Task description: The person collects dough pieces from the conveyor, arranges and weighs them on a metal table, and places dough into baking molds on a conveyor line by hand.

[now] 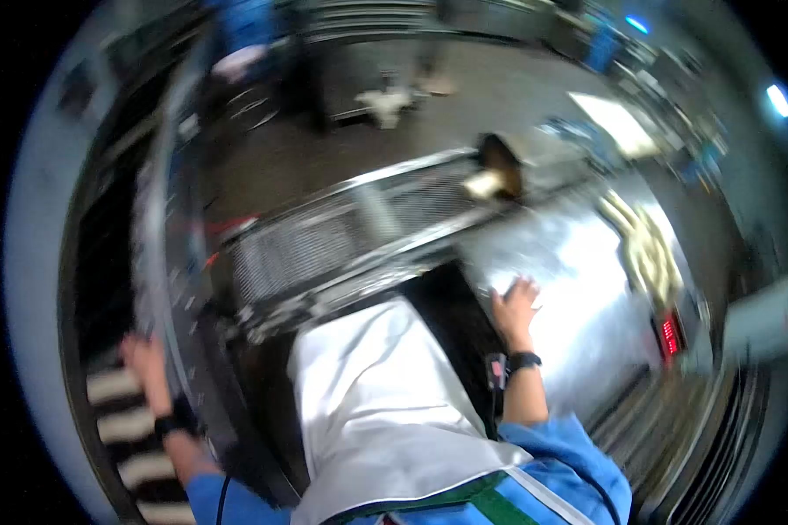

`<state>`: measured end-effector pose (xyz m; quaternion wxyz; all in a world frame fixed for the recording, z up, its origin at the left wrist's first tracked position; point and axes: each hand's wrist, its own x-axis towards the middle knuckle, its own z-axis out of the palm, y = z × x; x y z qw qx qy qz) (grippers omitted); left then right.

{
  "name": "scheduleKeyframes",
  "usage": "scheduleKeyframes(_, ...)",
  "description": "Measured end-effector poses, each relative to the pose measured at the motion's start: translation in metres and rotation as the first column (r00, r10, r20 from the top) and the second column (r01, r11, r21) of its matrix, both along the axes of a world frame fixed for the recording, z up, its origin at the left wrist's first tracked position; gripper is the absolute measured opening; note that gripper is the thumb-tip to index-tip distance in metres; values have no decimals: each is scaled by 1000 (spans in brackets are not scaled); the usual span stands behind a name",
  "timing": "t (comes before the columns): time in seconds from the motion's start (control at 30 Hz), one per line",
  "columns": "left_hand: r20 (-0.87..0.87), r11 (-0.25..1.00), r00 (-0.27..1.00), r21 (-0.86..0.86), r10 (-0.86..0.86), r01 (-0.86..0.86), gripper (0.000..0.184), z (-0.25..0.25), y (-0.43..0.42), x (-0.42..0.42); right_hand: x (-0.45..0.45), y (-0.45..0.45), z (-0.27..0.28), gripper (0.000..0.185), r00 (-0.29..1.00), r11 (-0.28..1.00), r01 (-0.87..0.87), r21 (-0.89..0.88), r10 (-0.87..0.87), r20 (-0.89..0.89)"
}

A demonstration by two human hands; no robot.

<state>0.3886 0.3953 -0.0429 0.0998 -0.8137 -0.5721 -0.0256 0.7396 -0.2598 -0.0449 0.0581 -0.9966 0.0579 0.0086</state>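
My left hand (146, 360) reaches out at the left, beside the edge of a dark rack (118, 324). Pale dough strips (124, 426) lie in rows just below it. Motion blurs these fingers, so I cannot see whether they grip anything. My right hand (517, 311) is at the near left part of a shiny metal table (578, 302), its fingers spread and holding nothing. Farther right on the same table lies a bundle of long pale dough ropes (646, 249).
A mesh-topped metal frame (302, 249) stretches across in front of my apron (376, 367). Beyond it is a dark brown object (501, 162), too blurred to name. A red digital display (670, 335) glows at the table's right. Metal equipment lines the back.
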Motion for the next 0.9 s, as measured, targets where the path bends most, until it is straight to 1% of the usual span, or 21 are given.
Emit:
scheduleKeyframes(0.03,33,999,999,46,21,-23,65,20,-9,8,1,-4,11,80,999,998,31,49,-29,-42)
scheduleKeyframes(0.07,-81,1000,997,8,16,-15,61,17,1,6,0,-8,-4,76,1000,1000,25,-10,-25,2)
scheduleKeyframes(0.1,-148,999,988,2,49,-49,61,30,-15,15,-4,-8,-6,76,1000,999,-9,-38,8,-29)
scheduleKeyframes(0.13,-132,982,980,132,150,-132,67,15,-14,4,-10,-4,-4,76,999,998,-47,-46,46,-10)
scheduleKeyframes(0.17,-216,987,964,-4,157,-162,72,28,-31,8,-15,-5,-9,76,997,994,-77,-76,79,19)
scheduleKeyframes(0.2,-226,982,956,-2,184,-190,76,55,-34,16,-7,-6,2,76,992,992,-107,-62,111,61)
scheduleKeyframes(0.23,-253,973,942,-11,220,-230,77,53,-35,12,-6,-4,-1,76,982,984,-158,-77,165,89)
scheduleKeyframes(0.3,-271,971,933,92,236,-219,76,52,-51,9,6,-2,-2,76,980,983,-176,-53,180,89)
scheduleKeyframes(0.37,-260,968,938,-32,231,-247,75,60,-60,15,22,5,0,76,972,977,-212,-26,213,96)
scheduleKeyframes(0.4,-261,979,946,-18,192,-204,74,53,-55,10,31,11,-3,76,972,977,-211,-24,213,98)
scheduleKeyframes(0.43,-219,983,959,-2,181,-186,75,56,-63,10,39,17,-3,76,972,977,-214,-20,215,100)
scheduleKeyframes(0.5,-209,976,956,-32,205,-217,77,47,-54,9,55,27,-2,76,975,976,-219,-8,219,44)
scheduleKeyframes(0.57,-93,969,979,-151,184,-196,77,61,-64,16,65,38,-4,76,973,973,-230,16,229,9)
scheduleKeyframes(0.63,31,994,994,13,109,-110,83,29,-42,3,71,50,-4,77,963,965,-261,-4,260,63)
scheduleKeyframes(0.67,174,989,976,-97,131,-116,96,25,-36,-1,74,54,-5,77,957,960,-281,-10,281,79)
scheduleKeyframes(0.7,266,983,956,-166,124,-81,97,26,-36,0,75,58,-5,77,948,954,-300,-23,300,107)
scheduleKeyframes(0.77,447,963,867,-242,222,-122,95,29,-37,6,76,66,-7,77,936,945,-325,-39,327,129)
scheduleKeyframes(0.8,452,961,861,-245,233,-131,95,29,-39,7,76,69,-10,77,932,941,-335,-43,338,135)
scheduleKeyframes(0.83,497,991,858,-70,132,-112,94,28,-41,8,77,73,-16,76,919,935,-354,-21,352,177)
scheduleKeyframes(0.87,522,989,852,107,27,-97,93,27,-44,11,79,78,-21,76,904,927,-375,-1,365,222)
scheduleKeyframes(0.9,529,989,848,104,35,-106,93,40,-56,18,81,84,-23,74,889,916,-399,30,379,259)
